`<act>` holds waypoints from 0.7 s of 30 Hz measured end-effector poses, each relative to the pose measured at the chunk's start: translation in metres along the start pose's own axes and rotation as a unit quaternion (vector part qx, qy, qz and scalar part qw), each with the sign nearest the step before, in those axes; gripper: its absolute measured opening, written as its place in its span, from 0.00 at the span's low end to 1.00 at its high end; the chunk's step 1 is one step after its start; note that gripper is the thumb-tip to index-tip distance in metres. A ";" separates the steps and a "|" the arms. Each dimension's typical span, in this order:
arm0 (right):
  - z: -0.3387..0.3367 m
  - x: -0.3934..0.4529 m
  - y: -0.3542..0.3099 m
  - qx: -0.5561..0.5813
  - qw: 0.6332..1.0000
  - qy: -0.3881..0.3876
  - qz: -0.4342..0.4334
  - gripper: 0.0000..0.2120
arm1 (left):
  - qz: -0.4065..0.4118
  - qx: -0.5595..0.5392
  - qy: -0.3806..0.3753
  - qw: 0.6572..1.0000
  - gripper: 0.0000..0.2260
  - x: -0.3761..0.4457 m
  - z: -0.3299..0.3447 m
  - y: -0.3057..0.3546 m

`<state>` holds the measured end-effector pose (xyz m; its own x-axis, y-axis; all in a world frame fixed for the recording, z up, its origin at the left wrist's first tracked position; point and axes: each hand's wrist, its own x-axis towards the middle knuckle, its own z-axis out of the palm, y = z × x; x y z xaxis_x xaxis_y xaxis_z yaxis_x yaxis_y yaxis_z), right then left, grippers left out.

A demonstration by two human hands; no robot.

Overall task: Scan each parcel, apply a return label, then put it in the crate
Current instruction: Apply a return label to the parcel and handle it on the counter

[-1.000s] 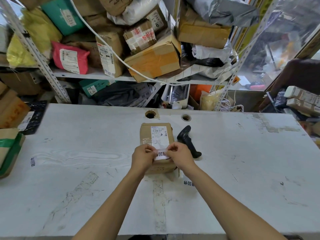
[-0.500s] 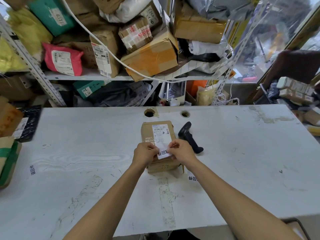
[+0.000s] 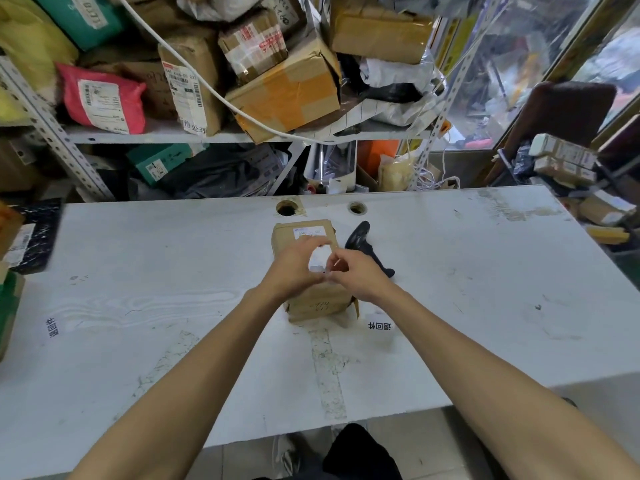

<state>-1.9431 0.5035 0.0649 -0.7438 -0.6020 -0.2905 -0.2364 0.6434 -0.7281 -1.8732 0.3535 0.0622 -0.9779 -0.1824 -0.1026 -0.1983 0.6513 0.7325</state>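
Note:
A small brown cardboard parcel (image 3: 313, 306) stands in the middle of the white table (image 3: 485, 306), with a printed shipping label on its top. My left hand (image 3: 292, 270) arches over the parcel's top, fingertips and thumb on a white return label (image 3: 318, 258). My right hand (image 3: 358, 277) pinches the label's lower right edge. The picture is blurred here, so I cannot tell how far the label lies flat. A black handheld scanner (image 3: 367, 247) lies just right of the parcel. No crate is in view.
Two loose return labels lie on the table, one (image 3: 379, 326) near the parcel's front right and one (image 3: 52, 328) at far left. Shelves (image 3: 156, 135) behind are crammed with parcels. More boxes sit at the left edge (image 3: 8, 306) and on a rack at right (image 3: 562, 161).
Both hands have carried the return label from the parcel's near edge up onto its top. The left fingers now spread over it. The camera has tilted down slightly.

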 end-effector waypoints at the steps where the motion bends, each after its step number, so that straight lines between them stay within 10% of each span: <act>1: -0.001 -0.002 -0.001 -0.012 1.000 -0.005 -0.005 0.03 | 0.008 0.009 -0.021 1.000 0.25 -0.001 -0.001 0.003; 10: 0.013 -0.011 0.003 0.163 0.983 0.056 0.066 0.15 | -0.043 -0.061 0.019 0.997 0.06 -0.010 0.009 0.001; 15: 0.026 -0.015 0.004 0.266 0.959 0.001 0.095 0.06 | -0.191 -0.342 0.073 0.917 0.05 -0.013 0.021 -0.003; 21: 0.024 -0.013 0.006 0.302 0.948 -0.005 0.103 0.05 | -0.242 -0.421 0.121 0.866 0.06 -0.016 0.031 -0.010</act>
<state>-1.9199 0.5039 0.0494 -0.7288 -0.4993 -0.4686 0.3163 0.3615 -0.8771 -1.8578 0.3731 0.0358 -0.7310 -0.4995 -0.4649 -0.3621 -0.2935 0.8847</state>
